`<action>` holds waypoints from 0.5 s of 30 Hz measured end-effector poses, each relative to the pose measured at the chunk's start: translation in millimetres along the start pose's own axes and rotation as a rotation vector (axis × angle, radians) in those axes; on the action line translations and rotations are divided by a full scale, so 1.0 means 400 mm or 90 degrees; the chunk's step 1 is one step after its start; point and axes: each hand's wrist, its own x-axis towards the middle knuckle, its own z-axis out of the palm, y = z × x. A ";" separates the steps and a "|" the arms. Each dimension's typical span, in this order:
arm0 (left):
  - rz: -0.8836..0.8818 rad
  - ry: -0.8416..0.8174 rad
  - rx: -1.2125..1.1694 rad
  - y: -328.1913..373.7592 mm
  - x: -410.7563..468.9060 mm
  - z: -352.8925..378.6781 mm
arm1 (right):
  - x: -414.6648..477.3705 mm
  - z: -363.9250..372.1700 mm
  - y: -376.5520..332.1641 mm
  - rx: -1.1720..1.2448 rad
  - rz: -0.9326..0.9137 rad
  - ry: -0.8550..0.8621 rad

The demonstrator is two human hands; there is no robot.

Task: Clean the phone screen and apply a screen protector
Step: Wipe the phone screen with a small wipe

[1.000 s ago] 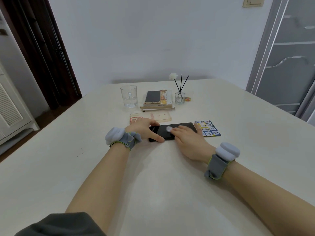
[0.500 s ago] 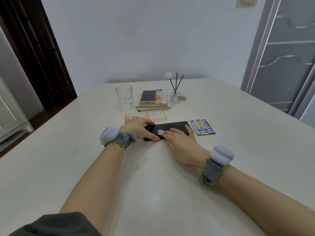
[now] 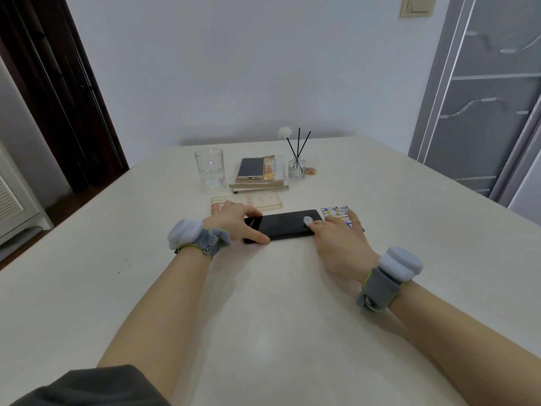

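Note:
A black phone [image 3: 285, 225] lies flat and lengthwise across the white table [image 3: 263, 317], screen up. My left hand [image 3: 234, 221] grips its left end, thumb on the near edge and fingers on the far edge. My right hand [image 3: 339, 241] presses a small white wipe [image 3: 307, 220] onto the right part of the screen with its fingertips. A blue and yellow printed packet [image 3: 336, 211] lies just beyond the right hand, partly hidden by it.
A clear phone case [image 3: 263, 201] lies behind the phone. Farther back stand a glass mug [image 3: 210, 167], a second phone [image 3: 251, 168] on stacked books [image 3: 260, 184], and a reed diffuser bottle [image 3: 296, 168]. A sliding door is at the right.
My right hand has slid the white wipe from the left-middle of the screen toward its right end. My left hand still holds the phone's left end. The camera view has shifted.

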 end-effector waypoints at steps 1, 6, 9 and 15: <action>0.004 0.002 0.001 0.001 -0.001 0.000 | 0.001 -0.004 0.010 -0.003 0.017 -0.001; -0.001 0.011 0.018 0.004 -0.002 -0.002 | 0.003 -0.015 0.006 0.001 0.056 -0.028; 0.000 -0.003 0.027 0.007 -0.005 -0.004 | 0.010 -0.013 0.001 0.008 0.067 -0.049; 0.006 -0.012 0.008 0.006 -0.006 -0.008 | 0.079 0.000 0.013 0.090 0.051 -0.024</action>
